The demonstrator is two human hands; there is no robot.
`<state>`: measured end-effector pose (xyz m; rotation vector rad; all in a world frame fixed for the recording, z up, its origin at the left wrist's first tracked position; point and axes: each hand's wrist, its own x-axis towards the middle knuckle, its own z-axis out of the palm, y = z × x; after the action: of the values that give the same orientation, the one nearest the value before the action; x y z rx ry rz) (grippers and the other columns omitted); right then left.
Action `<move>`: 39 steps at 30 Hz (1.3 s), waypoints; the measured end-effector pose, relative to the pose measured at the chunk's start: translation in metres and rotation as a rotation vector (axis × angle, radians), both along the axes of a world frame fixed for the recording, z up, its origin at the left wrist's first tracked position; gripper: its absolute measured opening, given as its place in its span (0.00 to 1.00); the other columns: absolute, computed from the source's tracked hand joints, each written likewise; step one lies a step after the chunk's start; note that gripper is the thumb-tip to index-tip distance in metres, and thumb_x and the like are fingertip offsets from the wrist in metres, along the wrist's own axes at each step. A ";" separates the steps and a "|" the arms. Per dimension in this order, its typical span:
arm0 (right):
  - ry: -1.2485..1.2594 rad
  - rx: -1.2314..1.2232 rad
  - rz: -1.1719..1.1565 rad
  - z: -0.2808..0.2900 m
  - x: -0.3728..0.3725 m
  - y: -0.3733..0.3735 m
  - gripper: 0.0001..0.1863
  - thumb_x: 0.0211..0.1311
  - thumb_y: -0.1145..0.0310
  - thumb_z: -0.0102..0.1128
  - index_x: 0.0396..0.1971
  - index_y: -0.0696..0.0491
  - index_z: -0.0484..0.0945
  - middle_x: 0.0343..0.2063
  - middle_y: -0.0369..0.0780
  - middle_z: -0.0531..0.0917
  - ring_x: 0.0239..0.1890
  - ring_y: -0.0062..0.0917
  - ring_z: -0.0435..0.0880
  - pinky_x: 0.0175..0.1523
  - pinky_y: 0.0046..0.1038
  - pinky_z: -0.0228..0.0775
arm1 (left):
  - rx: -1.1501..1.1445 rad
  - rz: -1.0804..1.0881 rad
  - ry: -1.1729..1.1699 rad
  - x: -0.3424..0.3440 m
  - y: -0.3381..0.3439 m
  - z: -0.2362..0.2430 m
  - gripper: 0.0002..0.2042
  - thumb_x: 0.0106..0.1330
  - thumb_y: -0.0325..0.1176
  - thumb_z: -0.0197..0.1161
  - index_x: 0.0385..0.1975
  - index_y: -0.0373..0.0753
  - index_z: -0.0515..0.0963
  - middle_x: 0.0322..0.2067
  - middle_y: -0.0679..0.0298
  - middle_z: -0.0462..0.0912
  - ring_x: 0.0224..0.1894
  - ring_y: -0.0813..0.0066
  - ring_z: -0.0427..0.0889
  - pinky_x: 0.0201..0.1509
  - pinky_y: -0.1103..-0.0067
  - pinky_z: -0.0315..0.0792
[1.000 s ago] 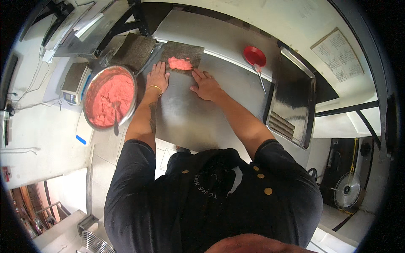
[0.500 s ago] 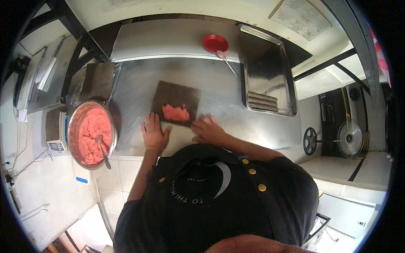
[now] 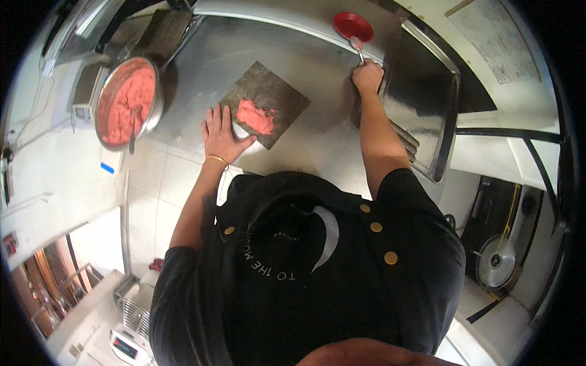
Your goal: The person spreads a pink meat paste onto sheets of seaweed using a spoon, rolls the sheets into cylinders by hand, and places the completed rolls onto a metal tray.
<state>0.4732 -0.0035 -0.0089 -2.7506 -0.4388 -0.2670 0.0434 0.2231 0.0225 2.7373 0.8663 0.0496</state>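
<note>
A dark square sheet of seaweed [image 3: 287, 104], seemingly nori, lies on the metal worktop with a lump of pink paste [image 3: 255, 117] on its near left part. My left hand [image 3: 221, 133] rests flat at the sheet's left corner, fingers spread. Over at the right, my right hand [image 3: 368, 77] is closed around the handle of a spoon [image 3: 360, 51]. The spoon's pink-smeared bowl rests at the rim of a small red dish [image 3: 354, 27]. My right forearm hides part of the tray's near left side.
At the left, a steel bowl [image 3: 157, 110] of pink paste holds another spoon [image 3: 132, 135], beside a scale [image 3: 83, 111]. Dark sheets [image 3: 160, 36] are stacked behind it. A metal tray [image 3: 448, 113] with several dark rolls [image 3: 405, 141] stands at the right.
My right hand has left the sheet's right side and reached far right to take the spoon. My left hand stays by the sheet. The whole view has turned and shifted.
</note>
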 end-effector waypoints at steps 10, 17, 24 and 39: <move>0.263 0.316 0.740 0.032 -0.164 0.027 0.11 0.69 0.69 0.56 0.48 0.55 0.78 0.43 0.54 0.85 0.49 0.52 0.84 0.57 0.49 0.75 | -0.014 0.083 0.115 0.002 -0.008 0.014 0.66 0.45 0.73 0.71 0.80 0.36 0.51 0.80 0.44 0.48 0.83 0.44 0.41 0.81 0.47 0.42; 0.167 0.174 0.956 0.018 -0.195 0.054 0.11 0.70 0.71 0.51 0.47 0.58 0.77 0.44 0.54 0.85 0.54 0.53 0.80 0.60 0.49 0.73 | -0.028 0.064 0.148 0.006 -0.007 0.013 0.66 0.44 0.72 0.72 0.81 0.38 0.50 0.81 0.49 0.47 0.83 0.45 0.41 0.81 0.46 0.42; 0.354 0.164 0.969 0.036 -0.230 -0.014 0.11 0.70 0.72 0.51 0.48 0.59 0.77 0.43 0.57 0.84 0.49 0.55 0.82 0.55 0.52 0.74 | -0.052 -0.089 0.254 -0.017 -0.022 0.036 0.65 0.42 0.68 0.74 0.81 0.42 0.51 0.82 0.53 0.47 0.84 0.48 0.40 0.82 0.46 0.40; 0.424 0.119 0.898 0.044 -0.257 0.015 0.18 0.70 0.70 0.53 0.57 0.52 0.81 0.48 0.52 0.87 0.48 0.51 0.86 0.54 0.48 0.77 | -0.476 -0.477 0.137 0.083 0.044 0.041 0.22 0.65 0.19 0.52 0.56 0.37 0.84 0.57 0.50 0.83 0.61 0.50 0.81 0.68 0.67 0.73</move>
<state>0.2163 0.0111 0.0348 -2.1282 -1.3763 0.4817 0.1265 0.2667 0.0635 2.4283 0.1924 -0.3887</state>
